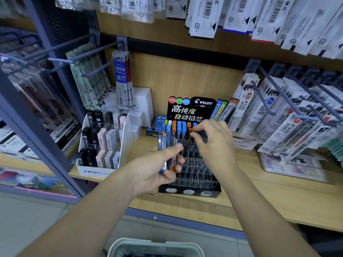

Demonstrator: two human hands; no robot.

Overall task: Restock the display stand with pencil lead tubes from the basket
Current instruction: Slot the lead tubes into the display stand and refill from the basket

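L hand low-centre, just in front of display stand; fingers and thumb curled round a bundle of lead tubes, blue and orange ends, held roughly upright w/ tops fanned out above the thumb. R hand over the stand's rear rows, thumb and forefinger pinching a single tube, orange-capped and tilted; motion blur there, couldn't tell whether its lower end had reached a slot. Stand had a black base, clear grid of slots and a black header card w/ PILOT logo; it sat on a wooden shelf. Stocked tubes, orange and blue caps, stood upright in the back row, just below the card. Basket, pale and perforated, at bottom edge of view below both forearms; contents mostly cut off. L of stand: white MONO display w/ black, pink and grey packs in tiers. R of stand: refill packs hanging on pegs. BRFV pack hung at rear L.
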